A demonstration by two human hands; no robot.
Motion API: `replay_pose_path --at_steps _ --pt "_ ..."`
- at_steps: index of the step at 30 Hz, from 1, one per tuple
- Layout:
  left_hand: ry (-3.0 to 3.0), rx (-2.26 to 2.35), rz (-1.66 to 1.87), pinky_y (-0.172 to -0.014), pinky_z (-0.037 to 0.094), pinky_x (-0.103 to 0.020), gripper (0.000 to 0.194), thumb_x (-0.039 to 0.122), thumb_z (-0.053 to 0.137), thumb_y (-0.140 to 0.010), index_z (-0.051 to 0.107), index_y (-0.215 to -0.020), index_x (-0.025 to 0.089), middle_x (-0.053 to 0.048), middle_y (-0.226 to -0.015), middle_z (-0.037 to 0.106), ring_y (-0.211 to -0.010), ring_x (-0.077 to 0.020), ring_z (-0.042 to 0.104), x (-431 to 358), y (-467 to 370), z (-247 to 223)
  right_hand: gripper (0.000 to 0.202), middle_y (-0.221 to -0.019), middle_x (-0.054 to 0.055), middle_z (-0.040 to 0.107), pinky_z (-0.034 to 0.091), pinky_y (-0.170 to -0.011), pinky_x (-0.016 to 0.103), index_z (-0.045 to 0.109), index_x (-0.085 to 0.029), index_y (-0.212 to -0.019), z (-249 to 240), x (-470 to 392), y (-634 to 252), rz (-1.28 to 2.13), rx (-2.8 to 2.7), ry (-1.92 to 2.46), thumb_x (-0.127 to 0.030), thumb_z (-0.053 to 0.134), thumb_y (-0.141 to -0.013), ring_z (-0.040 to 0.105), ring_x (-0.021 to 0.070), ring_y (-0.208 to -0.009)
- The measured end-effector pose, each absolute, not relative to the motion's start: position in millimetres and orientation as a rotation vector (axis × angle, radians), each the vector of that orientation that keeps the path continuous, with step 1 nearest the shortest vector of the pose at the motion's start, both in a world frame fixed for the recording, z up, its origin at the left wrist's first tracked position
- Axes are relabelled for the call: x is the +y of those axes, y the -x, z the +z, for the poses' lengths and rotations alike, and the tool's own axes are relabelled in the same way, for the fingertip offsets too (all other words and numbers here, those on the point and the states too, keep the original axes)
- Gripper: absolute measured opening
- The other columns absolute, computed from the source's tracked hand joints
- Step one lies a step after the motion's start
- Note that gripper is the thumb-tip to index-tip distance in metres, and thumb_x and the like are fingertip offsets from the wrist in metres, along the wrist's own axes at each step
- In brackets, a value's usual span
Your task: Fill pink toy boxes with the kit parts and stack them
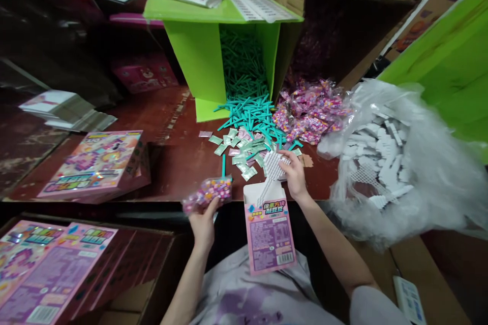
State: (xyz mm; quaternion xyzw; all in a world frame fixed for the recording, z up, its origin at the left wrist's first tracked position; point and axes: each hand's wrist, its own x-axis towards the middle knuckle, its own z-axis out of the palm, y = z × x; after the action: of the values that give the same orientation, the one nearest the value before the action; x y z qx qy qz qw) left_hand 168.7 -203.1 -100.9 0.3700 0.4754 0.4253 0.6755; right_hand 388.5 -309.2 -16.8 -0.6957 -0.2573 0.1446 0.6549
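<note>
One pink box (270, 241), open end pointing away, long axis fore-and-aft

Pale grey shirt (290, 299) has short sleeves (373, 307) and a blotchy purple front print (244, 304); hands (295, 175) and forearms (335, 244) are bare.

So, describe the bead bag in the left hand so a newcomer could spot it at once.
Start at the bright green box at the back of the dark red table. Come down to the near edge, where the left hand grips a clear bag of multicoloured beads. Other pink packets lie heaped right of the green box; this bag alone is in a hand.
</note>
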Motion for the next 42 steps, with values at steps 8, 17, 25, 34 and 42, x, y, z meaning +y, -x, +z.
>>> replay_pose_path --at_steps 8,17,25,34,42 --pt "-0.722 1.022 0.955 -0.073 0.054 -0.03 0.033 0.033 0.077 -0.059 0.056 -0.075 0.012 -0.002 -0.069 0.064 -0.067 -0.0142 0.064 -190.7 -165.9 -102.6 0.019 -0.094 0.004 0.064 0.043 -0.087 0.034 0.061 -0.019 -0.092 -37.5 -332.7 -389.3 0.237 -0.729 1.712 -0.03 0.059 -0.078 0.058 0.0202 -0.093" --pt "-0.662 0.964 0.922 -0.071 0.053 -0.03 0.033 0.031 0.077 -0.059 0.058 -0.079 0.013 0.0 -0.071 0.063 -0.068 -0.0135 0.062 -202.5 -190.8 -94.9 0.034 -0.087 0.002 0.065 0.047 -0.077 0.03 0.058 -0.019 -0.095 -12.4 -329.2 -395.8 0.273 -0.554 1.539 -0.026 0.073 -0.065 0.062 0.0167 -0.083" --pt "-0.603 1.091 1.04 -0.07 0.05 -0.025 0.036 0.027 0.079 -0.053 0.051 -0.073 0.014 0.003 -0.067 0.061 -0.064 -0.01 0.061 -184.7 -162.3 -112.6 0.012 -0.08 0.002 0.064 0.042 -0.077 0.033 0.069 -0.022 -0.082 54.5 -303.0 -401.4 0.064 -1.119 1.771 -0.03 0.07 -0.074 0.056 0.0171 -0.079" --pt "-0.683 1.064 1.151 -0.071 0.05 -0.024 0.036 0.043 0.075 -0.064 0.06 -0.078 0.013 0.003 -0.071 0.059 -0.063 -0.007 0.055 -180.2 -153.1 -104.6 0.014 -0.068 0.006 0.065 0.035 -0.091 0.043 0.067 -0.017 -0.064 -11.7 -279.3 -356.2 0.583 -2.234 2.104 -0.003 0.066 -0.069 0.056 0.0231 -0.082" --pt "-1.066 0.998 0.987 -0.078 0.052 -0.026 0.045 0.036 0.078 -0.062 0.063 -0.097 0.013 -0.006 -0.09 0.068 -0.081 -0.0164 0.066 -191.2 -171.8 -100.6 0.026 -0.104 0.008 0.065 0.039 -0.093 0.043 0.065 -0.02 -0.1 -11.3 -337.1 -378.2 -0.101 -1.207 2.117 -0.013 0.045 -0.085 0.054 0.024 -0.102"
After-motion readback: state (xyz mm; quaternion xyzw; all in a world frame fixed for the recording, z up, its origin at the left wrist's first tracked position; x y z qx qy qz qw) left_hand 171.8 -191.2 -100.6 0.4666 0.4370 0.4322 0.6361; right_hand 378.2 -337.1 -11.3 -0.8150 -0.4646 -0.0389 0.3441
